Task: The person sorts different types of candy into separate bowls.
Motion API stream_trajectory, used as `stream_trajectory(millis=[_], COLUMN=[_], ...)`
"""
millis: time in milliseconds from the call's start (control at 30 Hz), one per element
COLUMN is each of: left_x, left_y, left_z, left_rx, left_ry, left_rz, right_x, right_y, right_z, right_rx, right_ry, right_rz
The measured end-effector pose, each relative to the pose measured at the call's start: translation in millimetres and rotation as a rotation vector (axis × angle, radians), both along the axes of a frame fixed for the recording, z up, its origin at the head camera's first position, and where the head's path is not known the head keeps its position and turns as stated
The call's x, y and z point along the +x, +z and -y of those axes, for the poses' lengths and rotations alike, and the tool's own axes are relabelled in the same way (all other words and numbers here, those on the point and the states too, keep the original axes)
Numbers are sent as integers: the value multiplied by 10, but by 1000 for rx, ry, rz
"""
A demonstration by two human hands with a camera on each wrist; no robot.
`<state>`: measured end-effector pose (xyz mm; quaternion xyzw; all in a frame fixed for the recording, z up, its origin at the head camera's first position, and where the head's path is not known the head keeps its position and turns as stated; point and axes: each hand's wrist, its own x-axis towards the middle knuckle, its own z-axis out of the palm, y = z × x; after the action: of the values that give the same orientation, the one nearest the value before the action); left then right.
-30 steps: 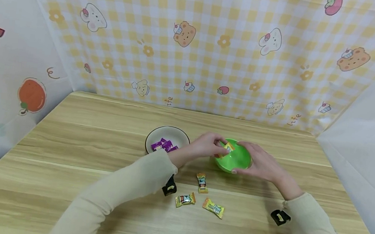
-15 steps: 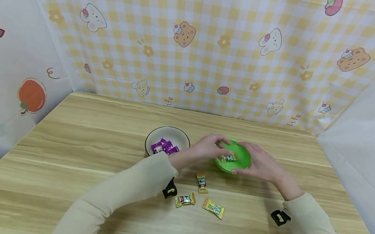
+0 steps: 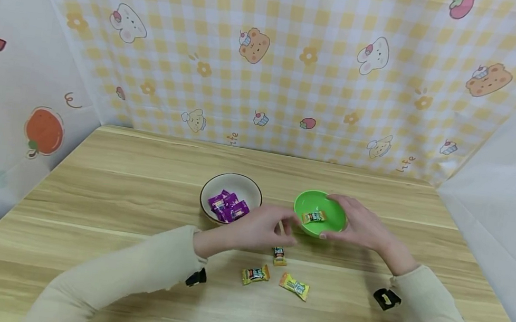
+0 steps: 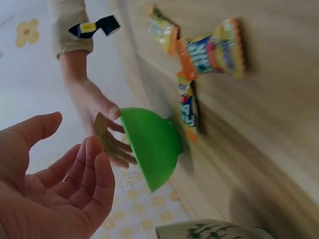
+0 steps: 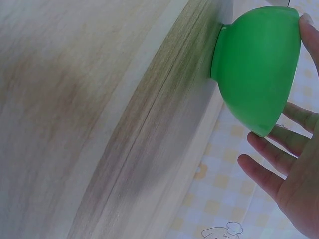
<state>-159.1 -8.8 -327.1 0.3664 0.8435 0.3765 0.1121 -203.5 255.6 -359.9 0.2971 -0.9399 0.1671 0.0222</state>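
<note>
My right hand (image 3: 361,226) holds the side of a green bowl (image 3: 334,224), thumb at the near rim and fingers around the far rim. Inside lies one yellow-orange wrapped candy (image 3: 314,217). My left hand (image 3: 260,229) hovers left of the bowl with loosely bent fingers and nothing in its grasp; the left wrist view shows thumb and fingers apart. Below that hand, a candy with an orange wrapper (image 3: 279,258) is partly covered. Two more wrapped candies, one gold-and-orange (image 3: 255,275) and one yellow (image 3: 296,287), lie nearer on the table.
A white bowl with a dark rim (image 3: 217,183) stands left of the green one and contains several purple-wrapped candies (image 3: 230,206). The wooden table (image 3: 114,208) ends at a checked cloth (image 3: 285,90) behind, with white sheets at both sides.
My left hand let the candy go into the green bowl, then moved left and toward me, over the loose candies. The right hand stays on the bowl.
</note>
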Motion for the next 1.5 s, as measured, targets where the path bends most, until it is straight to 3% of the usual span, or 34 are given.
stream_trajectory(millis=[133,333,500,833,1067,1500], left_x=[136,269,325,353,355,350], left_y=[-88,-299,-428,-488,-521,-533], left_z=[99,258,360,362,324,327], left_rx=[-118,-196,-255,-379,-421,-372], left_ry=[-19,-57,-66,-80,-91,-124], left_rz=[-83,-71,-122,-234,-272,-208], right_x=[4,0,-7,-6,-14,-5], right_y=[9,6,-5,-7,-10,8], right_z=[8,7,0,-8,-7,4], right_rx=[9,15,17,16,8,10], right_ry=[-12,-12,-15,-17,-6,-10], right_rz=[7,3,0,5,-3,7])
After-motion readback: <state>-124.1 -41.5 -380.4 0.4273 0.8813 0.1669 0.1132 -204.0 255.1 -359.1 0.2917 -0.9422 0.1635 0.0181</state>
